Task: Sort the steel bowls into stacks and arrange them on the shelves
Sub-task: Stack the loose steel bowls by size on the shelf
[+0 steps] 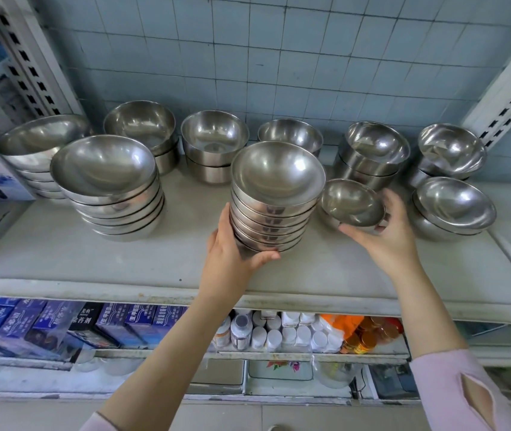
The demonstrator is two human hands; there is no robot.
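Bowls crowd the pale top shelf (123, 262) in front of you, all steel, sorted into stacks against the tiled wall (248, 57). Your left hand (232, 253) grips the tall stack (276, 197) near the middle of the shelf, low on its left side. The thumb curls under the front of the bottom bowl, and the other fingers wrap behind the stack, out of sight. Whether that stack sits on the shelf or is lifted off it, you cannot tell. Just beside it on the right, your right hand (385, 231) holds a small bowl (352, 202), tilted toward you. The thumb lies along its near rim and the fingers curl round its right edge. It seems to sit on another bowl beneath, though that is mostly hidden. A wide shallow stack (108, 188) stands well to the left, with a second shallow stack (39, 150) behind it at the shelf's far end. Deeper bowls line the back – several short stacks from left to right – and one more low stack (453, 206) sits at the front right. On the shelf below you can see blue boxes (30, 318), white bottles (266, 331) and orange-capped bottles (363, 334). A pink sleeve (453, 387) covers your right forearm.
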